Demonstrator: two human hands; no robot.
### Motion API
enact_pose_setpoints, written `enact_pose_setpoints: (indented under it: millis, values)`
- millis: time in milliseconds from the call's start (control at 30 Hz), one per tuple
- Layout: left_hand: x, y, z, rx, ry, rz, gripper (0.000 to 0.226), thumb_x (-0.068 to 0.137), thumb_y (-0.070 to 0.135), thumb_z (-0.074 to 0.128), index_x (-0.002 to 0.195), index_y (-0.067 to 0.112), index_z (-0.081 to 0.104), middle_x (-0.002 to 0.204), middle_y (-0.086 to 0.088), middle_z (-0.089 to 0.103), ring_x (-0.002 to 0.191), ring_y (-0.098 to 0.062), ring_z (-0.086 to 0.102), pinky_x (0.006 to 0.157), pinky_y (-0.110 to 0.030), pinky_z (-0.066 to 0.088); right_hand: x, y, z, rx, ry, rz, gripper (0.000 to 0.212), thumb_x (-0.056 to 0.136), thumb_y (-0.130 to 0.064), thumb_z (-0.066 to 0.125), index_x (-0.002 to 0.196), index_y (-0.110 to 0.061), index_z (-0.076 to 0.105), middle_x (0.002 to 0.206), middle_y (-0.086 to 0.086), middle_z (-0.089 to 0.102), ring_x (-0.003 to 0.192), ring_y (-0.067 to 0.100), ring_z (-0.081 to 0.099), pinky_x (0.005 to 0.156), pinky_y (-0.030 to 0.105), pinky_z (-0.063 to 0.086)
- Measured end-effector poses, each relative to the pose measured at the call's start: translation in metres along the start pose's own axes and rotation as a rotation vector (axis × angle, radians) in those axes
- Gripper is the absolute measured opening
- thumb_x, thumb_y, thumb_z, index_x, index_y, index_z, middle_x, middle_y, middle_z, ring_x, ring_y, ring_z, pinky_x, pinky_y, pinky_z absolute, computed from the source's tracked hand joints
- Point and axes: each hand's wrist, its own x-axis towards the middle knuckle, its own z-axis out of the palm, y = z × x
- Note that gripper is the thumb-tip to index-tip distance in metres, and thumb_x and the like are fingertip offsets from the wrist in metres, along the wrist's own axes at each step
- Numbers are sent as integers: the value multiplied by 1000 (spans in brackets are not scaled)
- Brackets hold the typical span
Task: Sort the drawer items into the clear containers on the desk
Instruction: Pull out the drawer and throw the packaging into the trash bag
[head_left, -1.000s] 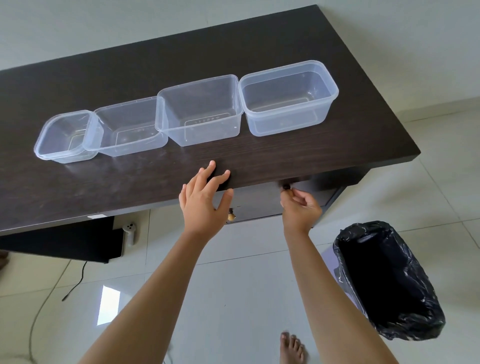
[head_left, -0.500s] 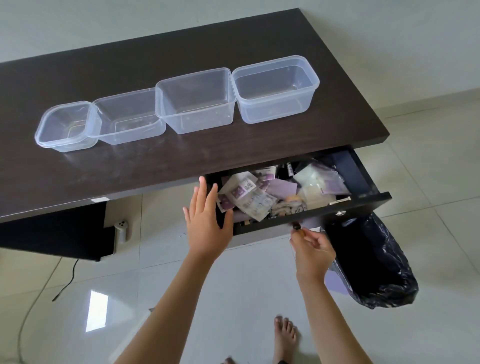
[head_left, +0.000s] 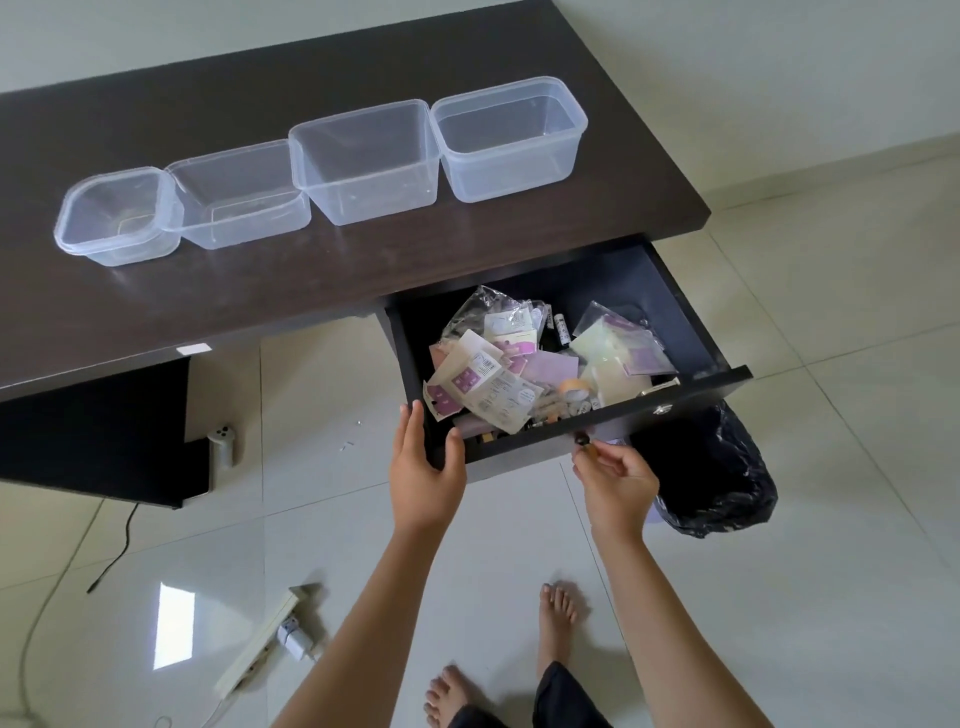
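Note:
A black drawer (head_left: 691, 332) stands pulled far out from under the dark desk (head_left: 322, 280). Inside lies a jumble of paper packets (head_left: 483, 379), clear plastic bags (head_left: 618, 348), a tape roll (head_left: 574, 387) and small batteries (head_left: 560, 328). My right hand (head_left: 615, 480) pinches the small drawer knob (head_left: 582, 440) on the drawer front. My left hand (head_left: 426, 465) rests with straight fingers against the drawer's front left corner. Several clear empty containers stand in a row on the desk: a small one (head_left: 117, 215), a shallow one (head_left: 236, 195), a deep one (head_left: 366, 161) and another deep one (head_left: 509, 137).
A bin lined with a black bag (head_left: 719, 473) stands on the floor right of the drawer, partly under it. A power strip with a plug (head_left: 265, 642) and a cable (head_left: 111, 558) lie on the tiled floor. My bare feet (head_left: 556, 623) stand below the drawer.
The drawer went from shut to pulled far out, my right hand drawing it by the knob. My left hand left the desk edge and now rests at the drawer's corner.

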Motion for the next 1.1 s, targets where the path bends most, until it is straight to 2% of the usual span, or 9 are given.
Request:
enact_pose_setpoints:
  millis: [267,500,667,800,967,1100]
  values:
    - [-12,-7,0,15,-30,14,58,95,32,52,147,16,32,156,2,27,144,-8,20,109,-16,16,-8,2,-9,-45,17,-57,19,74,3,73,83,-13,69,78,10,70,72,19,67,79,42,58]
    - [-21,-10,-1,45,-49,17,57,96,28,49,148,17,29,157,2,23,145,-6,17,109,-14,13,-11,11,-16,-57,25,-65,17,74,2,74,85,-11,69,79,9,69,71,14,65,71,29,54]
    - [-38,-11,1,23,-40,-4,57,95,26,51,148,18,30,157,4,23,144,-5,19,108,-14,17,-14,14,-30,-58,18,-32,17,74,3,73,83,-12,69,77,5,69,72,13,66,74,31,56]
    - [-55,-14,1,4,-40,-25,57,94,22,53,147,18,32,156,4,25,143,-5,21,110,-15,18,-22,23,-44,-54,21,-1,17,73,4,75,83,-9,69,77,6,70,75,20,68,77,37,57]
    - [-64,-17,3,-30,-40,-48,57,94,21,53,147,20,32,156,7,25,138,6,20,108,-12,17,-25,24,-50,-55,17,3,19,73,5,75,81,-10,69,77,4,70,75,20,68,78,37,57]
    - [-65,-20,4,-23,-66,-58,58,94,22,53,148,20,31,157,8,23,139,4,19,108,-12,17,-23,26,-52,-72,-14,18,21,73,3,76,79,-14,68,78,5,71,75,21,69,80,39,57]
